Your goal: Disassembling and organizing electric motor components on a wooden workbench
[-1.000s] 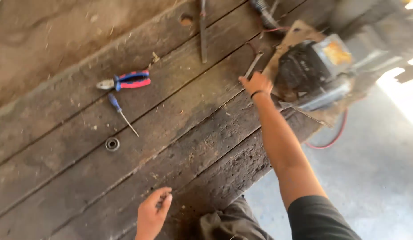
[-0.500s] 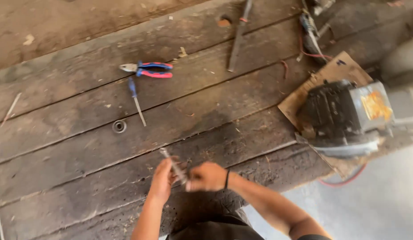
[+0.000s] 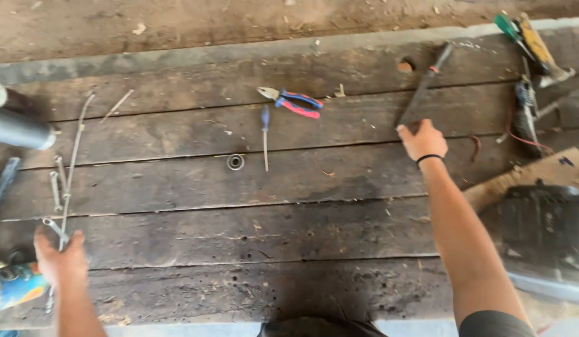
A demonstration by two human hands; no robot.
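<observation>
Fingers of the right hand curl onto the long dark file on the wooden worktop; the left hand pinches a spanner near the left edge.

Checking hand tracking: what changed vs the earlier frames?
The hands, together at the near edge half a second ago, have split: right hand reached out to the long rod, left hand went left to the wrenches. Pliers, screwdriver and bearing stayed put.

Left hand low, fingers curled; right hand outstretched, arm straight.
</observation>
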